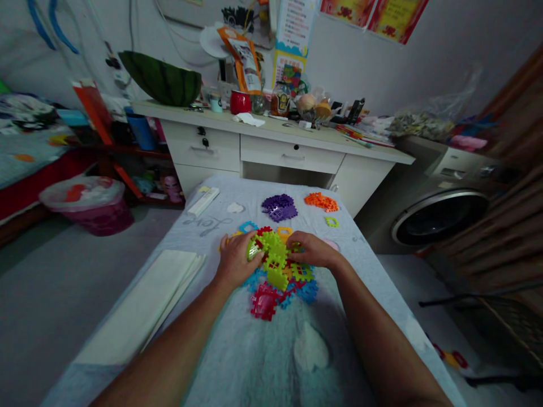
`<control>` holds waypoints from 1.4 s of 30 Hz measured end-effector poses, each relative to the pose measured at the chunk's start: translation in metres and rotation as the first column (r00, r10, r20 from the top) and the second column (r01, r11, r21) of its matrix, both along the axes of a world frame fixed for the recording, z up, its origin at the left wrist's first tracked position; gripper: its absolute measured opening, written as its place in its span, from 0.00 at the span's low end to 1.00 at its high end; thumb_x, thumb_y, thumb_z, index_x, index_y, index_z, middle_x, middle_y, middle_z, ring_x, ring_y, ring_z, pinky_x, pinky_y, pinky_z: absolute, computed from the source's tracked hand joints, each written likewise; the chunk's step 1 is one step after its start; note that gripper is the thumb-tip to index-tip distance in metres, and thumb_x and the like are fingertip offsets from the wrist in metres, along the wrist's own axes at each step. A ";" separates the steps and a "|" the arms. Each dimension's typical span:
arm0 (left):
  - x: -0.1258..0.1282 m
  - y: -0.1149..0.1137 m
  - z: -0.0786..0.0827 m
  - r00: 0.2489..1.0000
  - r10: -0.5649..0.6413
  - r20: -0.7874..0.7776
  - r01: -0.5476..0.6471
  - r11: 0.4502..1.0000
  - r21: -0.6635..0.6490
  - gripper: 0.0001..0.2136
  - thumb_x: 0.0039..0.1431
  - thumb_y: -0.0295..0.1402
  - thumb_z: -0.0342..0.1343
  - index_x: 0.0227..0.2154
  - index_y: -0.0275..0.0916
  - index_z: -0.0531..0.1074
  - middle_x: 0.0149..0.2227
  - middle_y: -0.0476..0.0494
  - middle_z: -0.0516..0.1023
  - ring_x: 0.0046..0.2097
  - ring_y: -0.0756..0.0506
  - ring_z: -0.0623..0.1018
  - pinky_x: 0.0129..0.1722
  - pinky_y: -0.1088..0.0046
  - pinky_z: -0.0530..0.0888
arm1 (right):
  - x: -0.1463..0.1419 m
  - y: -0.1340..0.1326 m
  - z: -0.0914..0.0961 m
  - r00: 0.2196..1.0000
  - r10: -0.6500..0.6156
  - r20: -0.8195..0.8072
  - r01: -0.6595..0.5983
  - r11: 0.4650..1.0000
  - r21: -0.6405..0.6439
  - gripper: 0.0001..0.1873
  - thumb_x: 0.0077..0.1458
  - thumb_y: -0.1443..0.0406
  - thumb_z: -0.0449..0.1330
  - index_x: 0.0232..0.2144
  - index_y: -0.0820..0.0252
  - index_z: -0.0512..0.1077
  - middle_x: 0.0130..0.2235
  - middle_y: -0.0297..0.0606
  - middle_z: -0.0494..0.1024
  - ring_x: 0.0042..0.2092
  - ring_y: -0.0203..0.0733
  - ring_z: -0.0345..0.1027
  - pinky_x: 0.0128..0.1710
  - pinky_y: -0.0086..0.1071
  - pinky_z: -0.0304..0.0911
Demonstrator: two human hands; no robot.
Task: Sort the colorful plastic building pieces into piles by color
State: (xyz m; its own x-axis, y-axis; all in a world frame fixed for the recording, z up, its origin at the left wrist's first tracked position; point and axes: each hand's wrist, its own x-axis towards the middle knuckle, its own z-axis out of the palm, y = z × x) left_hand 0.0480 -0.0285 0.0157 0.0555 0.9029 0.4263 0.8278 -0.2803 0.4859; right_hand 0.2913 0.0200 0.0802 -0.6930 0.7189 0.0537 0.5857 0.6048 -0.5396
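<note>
The bare left forearm (169,350) rises from the lower left and slants inward to a nearly straight left wrist (219,284). The bare left hand (235,257) shows its back, fingers curled, thumb reaching to the right in a pinching grip. The bare right forearm (373,322) comes up from the lower right, angling to the left; past the right wrist (336,263), the bare right hand (314,249) turns inward, fingers bent toward the left hand, tips partly hidden. The two hands stand near each other, apart.

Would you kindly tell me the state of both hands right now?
Left hand: closed on a green piece.
Right hand: curled at the pile; grip cannot be told.
</note>
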 end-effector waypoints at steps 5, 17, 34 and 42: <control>-0.001 0.001 0.001 0.995 0.095 0.011 -0.095 0.995 0.018 0.23 0.56 0.40 0.55 0.55 0.43 0.64 0.51 0.39 0.76 0.53 0.36 0.73 0.61 0.43 0.51 | 0.021 0.009 -0.004 0.979 -0.182 0.091 0.178 0.983 0.046 0.14 0.44 0.69 0.64 0.38 0.61 0.73 0.40 0.39 0.74 0.40 0.41 0.68 0.43 0.34 0.63; 0.002 -0.008 0.011 0.980 -0.189 -0.064 0.196 0.970 0.144 0.21 0.61 0.44 0.50 0.55 0.46 0.69 0.60 0.42 0.66 0.62 0.38 0.61 0.63 0.53 0.55 | 0.092 0.092 -0.024 0.617 -0.782 0.083 0.769 0.622 0.147 0.17 0.55 0.58 0.58 0.44 0.59 0.73 0.51 0.47 0.75 0.53 0.49 0.68 0.51 0.39 0.62; 0.006 -0.013 0.013 0.970 0.072 -0.234 -0.054 0.995 0.084 0.17 0.62 0.47 0.49 0.42 0.43 0.76 0.59 0.37 0.68 0.62 0.30 0.61 0.61 0.35 0.48 | 0.069 0.070 -0.031 0.747 -0.596 0.295 0.586 0.799 0.132 0.20 0.54 0.49 0.59 0.33 0.60 0.75 0.38 0.44 0.77 0.38 0.43 0.71 0.36 0.31 0.61; 0.007 -0.011 0.007 0.952 -0.217 -0.217 0.219 0.976 -0.015 0.20 0.60 0.49 0.51 0.51 0.46 0.72 0.57 0.41 0.72 0.60 0.34 0.64 0.61 0.45 0.57 | 0.059 0.042 -0.031 0.865 -0.499 0.047 0.494 0.865 0.093 0.08 0.46 0.64 0.61 0.31 0.58 0.68 0.29 0.30 0.69 0.30 0.35 0.60 0.31 0.28 0.54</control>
